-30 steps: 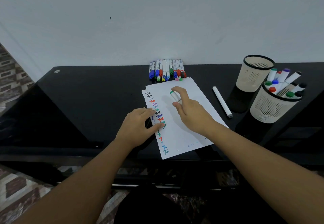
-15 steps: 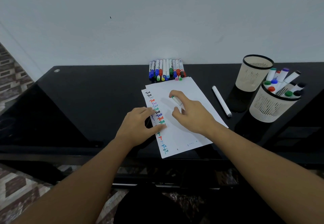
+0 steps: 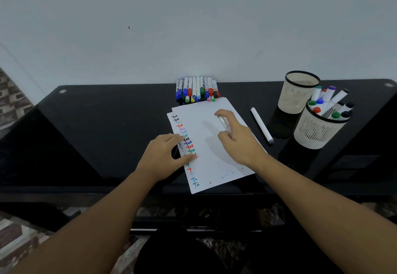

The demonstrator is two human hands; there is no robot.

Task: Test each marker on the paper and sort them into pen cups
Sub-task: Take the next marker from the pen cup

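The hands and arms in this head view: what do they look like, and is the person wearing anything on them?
Both are bare. The left hand and right hand show no gloves, and no rings, watch or bracelet can be seen. The forearms run bare from the wrists to the bottom edge of the picture, with no sleeve or cuff in view. No markings such as ink stains or tattoos are visible at this sharpness.

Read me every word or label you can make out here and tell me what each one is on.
"Test": handwritten over and over in a column of different colours down the left edge of the paper; the lower entries are partial or hidden by the left hand.
Printing on the barrels of the markers by the wall: too small to read.
Marker in the right hand: no readable text.
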